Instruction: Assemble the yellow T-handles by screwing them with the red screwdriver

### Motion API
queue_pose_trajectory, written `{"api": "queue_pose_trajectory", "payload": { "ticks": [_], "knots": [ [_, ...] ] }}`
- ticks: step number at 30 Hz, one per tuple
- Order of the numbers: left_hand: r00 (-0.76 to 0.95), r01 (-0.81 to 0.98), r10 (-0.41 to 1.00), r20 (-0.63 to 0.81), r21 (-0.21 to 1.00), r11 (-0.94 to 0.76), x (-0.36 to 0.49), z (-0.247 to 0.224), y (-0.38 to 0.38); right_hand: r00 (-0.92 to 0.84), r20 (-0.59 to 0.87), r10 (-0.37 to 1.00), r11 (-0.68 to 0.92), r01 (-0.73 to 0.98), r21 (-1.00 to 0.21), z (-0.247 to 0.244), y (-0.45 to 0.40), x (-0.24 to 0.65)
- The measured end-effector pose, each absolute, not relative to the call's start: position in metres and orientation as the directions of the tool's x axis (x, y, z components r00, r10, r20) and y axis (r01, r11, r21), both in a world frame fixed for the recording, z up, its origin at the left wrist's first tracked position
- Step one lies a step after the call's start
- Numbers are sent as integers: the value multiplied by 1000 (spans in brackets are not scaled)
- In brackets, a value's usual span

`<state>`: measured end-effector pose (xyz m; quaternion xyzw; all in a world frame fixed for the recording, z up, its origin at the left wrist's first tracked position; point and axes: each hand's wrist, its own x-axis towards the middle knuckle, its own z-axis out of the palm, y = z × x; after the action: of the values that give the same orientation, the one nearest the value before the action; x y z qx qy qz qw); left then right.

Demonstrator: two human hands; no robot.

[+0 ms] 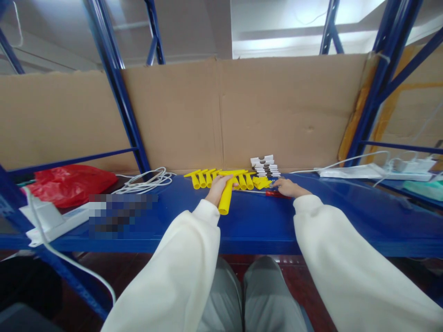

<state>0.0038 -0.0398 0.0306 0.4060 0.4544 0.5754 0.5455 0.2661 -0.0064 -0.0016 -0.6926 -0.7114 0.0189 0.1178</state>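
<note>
My left hand [218, 188] is wrapped round a yellow plastic T-shaped handle [226, 198], its hollow round end tilted down toward me and its crossbar away. Behind it stands a row of similar yellow T-shaped handles [196, 180] on the blue shelf. My right hand [289, 187] is over tiny parts [272, 182] at the right of the row, fingertips drawn together; what they pinch, if anything, is too small to tell. Just below that hand lies a screwdriver with a red handle [276, 194], its shaft pointing left. Small flat yellow pieces [262, 182] lie in a pile left of my right fingers.
Stacked white pieces with dark markings [266, 167] stand behind the yellow pile, against a cardboard wall [290, 110]. At left are a coiled white cable [148, 182], a red plastic bag [74, 184] and a white power strip [65, 223]. Blue posts [121, 92] frame the blue shelf [256, 230].
</note>
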Motion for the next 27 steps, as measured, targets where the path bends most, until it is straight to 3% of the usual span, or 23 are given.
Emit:
{"api": "queue_pose_trajectory", "payload": {
  "ticks": [3,6,13,21,27],
  "knots": [
    [-86,-268,996,-36,963,12,5,32,-42,69,46,997,-60,983,-174,4,-14,258],
    [-95,-266,994,-46,964,19,7,34,-44,106,42,993,-98,983,-154,8,-18,253],
    [-98,-252,994,-47,967,21,8,37,-49,53,137,989,-20,973,-232,9,-22,255],
    [-94,-260,994,-55,965,29,10,37,-50,2,91,996,23,961,-274,5,-15,258],
    [-87,-255,995,-54,966,30,12,38,-52,-21,183,983,78,947,-310,-2,-5,267]
  ]
}}
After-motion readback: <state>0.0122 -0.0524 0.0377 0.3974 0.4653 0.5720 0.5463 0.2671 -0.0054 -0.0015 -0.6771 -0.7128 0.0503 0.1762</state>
